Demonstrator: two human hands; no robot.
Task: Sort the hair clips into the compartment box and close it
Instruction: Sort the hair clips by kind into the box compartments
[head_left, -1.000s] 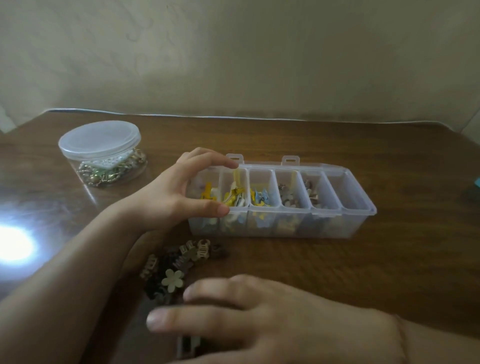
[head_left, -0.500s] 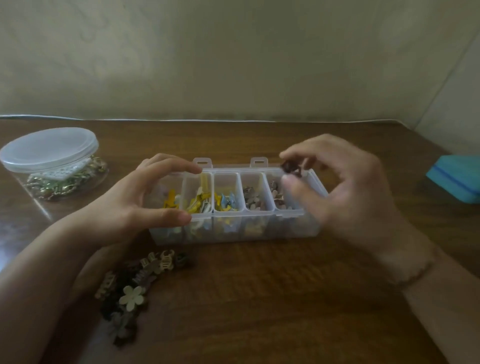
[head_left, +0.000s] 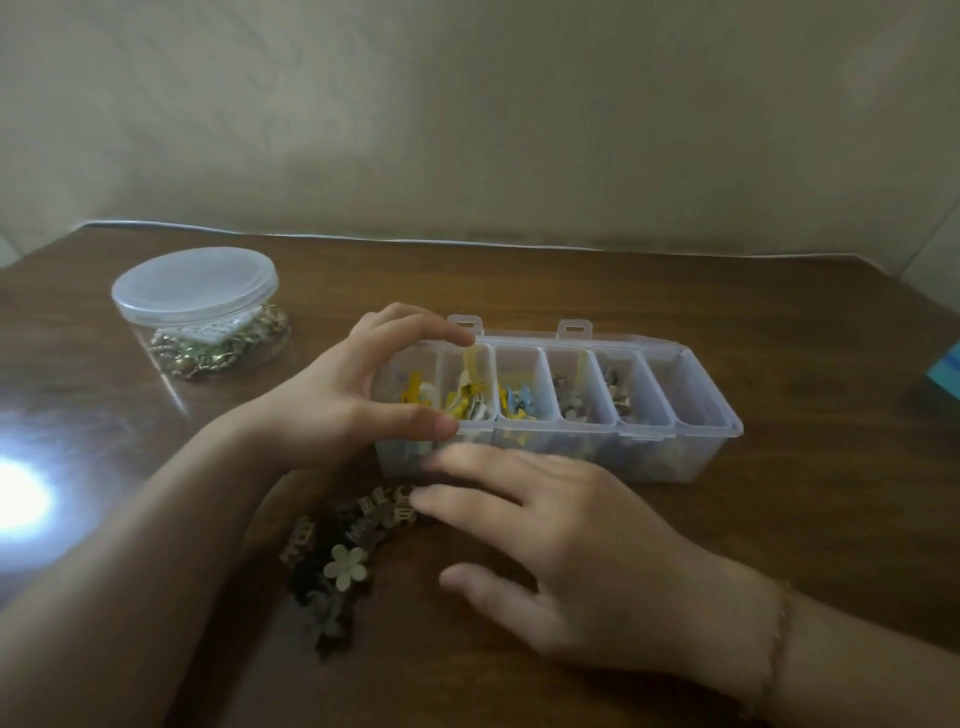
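Right in the middle of the brown bench (head_left: 675, 571) sits the clear compartment box (head_left: 696, 457), lid flipped back, and both hands are crowded at its left end. Left hand (head_left: 332, 400) is curled around that end — fingers over the far rim, thumb pressed on the near rim — so it's got a proper hold of the box. Right hand (head_left: 571, 545) is spread pretty flat just in front of the box, fingers relaxed and stretched toward the left, with the fingertips (head_left: 423, 504) reaching the near edge of the loose pile of hair clips (head_left: 337, 561); it's a bit blurry, so I can't tell if they actually touch a clip, but nothing is pinched in it. That pile lies on the bench between the two forearms, just in front of the box's left corner — mostly dark brown and tan little claw clips, plus one pale flower clip (head_left: 345, 566) on top. Inside the box I count six compartments in a row: yellow and white clips in the two leftmost, blue and yellow in the third, brownish ones in the fourth and fifth, and the rightmost looks bare. Off to the left, well apart, stands a round clear jar (head_left: 200, 317) with its lid on and gold-ish bits inside.
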